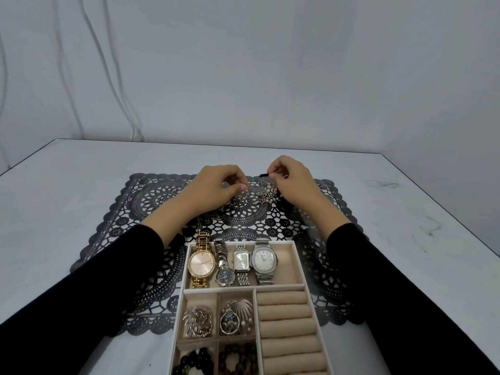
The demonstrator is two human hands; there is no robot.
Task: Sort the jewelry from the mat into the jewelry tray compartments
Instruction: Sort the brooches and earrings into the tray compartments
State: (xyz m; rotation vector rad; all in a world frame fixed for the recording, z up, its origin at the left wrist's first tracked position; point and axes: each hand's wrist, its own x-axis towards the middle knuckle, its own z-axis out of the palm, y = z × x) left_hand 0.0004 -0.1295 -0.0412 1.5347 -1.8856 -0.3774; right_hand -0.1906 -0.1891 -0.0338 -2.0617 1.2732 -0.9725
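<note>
White counter [81, 185], dark scuff marks [430, 228] on right side. Pale grey wall [270, 63] behind. Thin pale cables [108, 69] run down wall at left, to counter's far edge.

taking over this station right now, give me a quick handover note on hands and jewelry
Left hand pinches the tangle of silver chains on the black lace mat; right hand pinches a small black piece at its top.
Done: four metal watches, silver brooches and dark bead bracelets lie in the beige compartment tray.
Left: sort the tangle; the padded ring rolls look empty.
</note>
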